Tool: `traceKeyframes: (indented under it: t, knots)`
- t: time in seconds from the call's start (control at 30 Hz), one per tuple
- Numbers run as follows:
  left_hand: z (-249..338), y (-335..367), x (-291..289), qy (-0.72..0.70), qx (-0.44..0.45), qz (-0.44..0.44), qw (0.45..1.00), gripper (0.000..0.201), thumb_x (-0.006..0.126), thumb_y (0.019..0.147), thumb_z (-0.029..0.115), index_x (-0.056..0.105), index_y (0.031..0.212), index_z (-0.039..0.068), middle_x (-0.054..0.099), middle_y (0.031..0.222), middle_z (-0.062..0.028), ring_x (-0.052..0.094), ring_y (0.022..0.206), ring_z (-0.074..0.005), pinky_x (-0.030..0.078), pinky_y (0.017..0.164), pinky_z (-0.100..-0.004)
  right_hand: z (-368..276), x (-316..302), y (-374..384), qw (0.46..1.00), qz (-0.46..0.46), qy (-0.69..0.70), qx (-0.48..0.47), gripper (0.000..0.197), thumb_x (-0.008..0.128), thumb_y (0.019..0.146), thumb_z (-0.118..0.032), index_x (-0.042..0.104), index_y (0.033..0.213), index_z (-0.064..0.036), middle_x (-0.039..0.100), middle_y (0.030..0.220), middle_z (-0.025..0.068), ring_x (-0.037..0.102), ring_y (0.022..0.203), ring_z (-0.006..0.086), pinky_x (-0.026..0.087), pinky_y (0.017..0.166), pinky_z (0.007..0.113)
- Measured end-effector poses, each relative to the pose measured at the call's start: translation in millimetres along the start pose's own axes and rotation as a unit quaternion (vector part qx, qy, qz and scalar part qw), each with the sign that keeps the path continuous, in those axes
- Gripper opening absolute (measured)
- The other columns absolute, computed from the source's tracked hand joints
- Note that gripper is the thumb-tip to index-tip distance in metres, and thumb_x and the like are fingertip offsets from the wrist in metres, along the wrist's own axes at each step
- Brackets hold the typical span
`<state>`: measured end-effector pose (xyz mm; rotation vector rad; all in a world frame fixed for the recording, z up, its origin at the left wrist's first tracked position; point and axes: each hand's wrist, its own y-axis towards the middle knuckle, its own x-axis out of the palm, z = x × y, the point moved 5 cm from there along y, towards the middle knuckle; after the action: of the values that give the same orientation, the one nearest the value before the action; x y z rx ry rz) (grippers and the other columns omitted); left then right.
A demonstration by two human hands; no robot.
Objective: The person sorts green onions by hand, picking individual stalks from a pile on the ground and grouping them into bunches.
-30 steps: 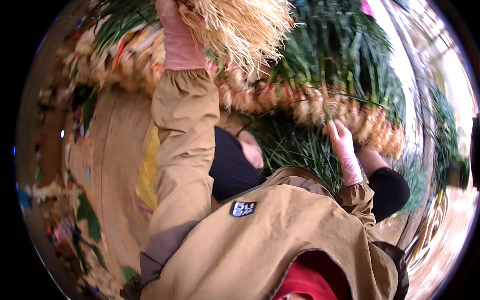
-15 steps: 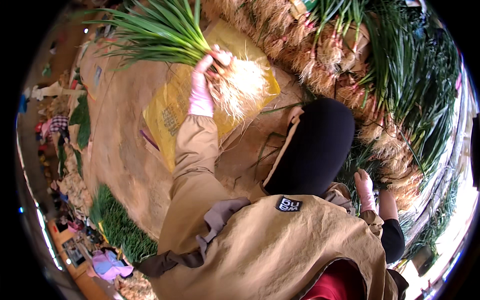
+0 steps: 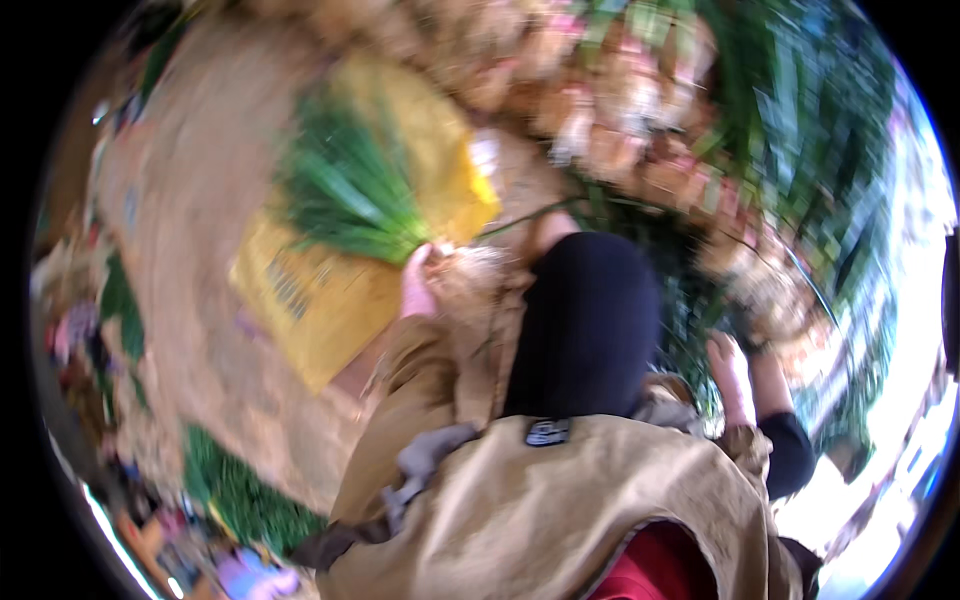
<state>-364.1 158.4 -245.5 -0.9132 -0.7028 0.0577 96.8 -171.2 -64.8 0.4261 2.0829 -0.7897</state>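
Blurred by motion, a bunch of spring onions (image 3: 355, 190) lies over the yellow sack (image 3: 345, 345), its leaves fanned out toward the far left. My left hand (image 3: 418, 285) is closed round the bunch near its base. Pale, bushy roots (image 3: 475, 275) stick out to the right of that hand. Down by my right ankle (image 3: 772, 385), my right hand (image 3: 732, 378) has its fingers stretched forward, and nothing shows in it. Green leaves lie beside it.
A long row of rooted spring onions (image 3: 760, 270) curves from the far side round to the right. My bent knee (image 3: 590, 320) is in the middle. Brown ground (image 3: 180, 290) spreads at left, with a green pile (image 3: 245, 490) at near left.
My left hand has come down and nearer with the bunch, from raised above the sack to low over it. The view has shifted slightly; my right hand stays by the ankle.
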Motion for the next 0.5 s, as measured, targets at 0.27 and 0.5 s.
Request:
traceKeyframes:
  t: [0.27,0.5]
  knots:
    - [64,-46,-7,0.301,0.090,0.246,0.917,0.027,0.066,0.084,0.016,0.063,0.106,-0.001,0.067,0.095,-0.0122,0.065,0.077,-0.0199,0.056,0.067,-0.0340,-77,-74,31,0.985,0.147,-0.085,-0.031,0.023,0.062,0.086,-0.019,0.066,0.107,-0.0105,0.066,0.095,0.0155,0.064,0.087,0.0345,0.052,0.077,0.042]
    - [147,-193,284,0.401,0.460,-0.072,0.789,0.044,0.051,0.093,0.007,0.047,0.134,-0.005,0.054,0.134,-0.0133,0.051,0.124,-0.0220,0.037,0.107,-0.0329,-122,-148,120,0.902,0.405,0.029,-0.148,0.050,0.070,0.084,-0.025,0.054,0.127,-0.0075,0.062,0.117,0.0163,0.062,0.103,0.0300,0.050,0.089,0.039]
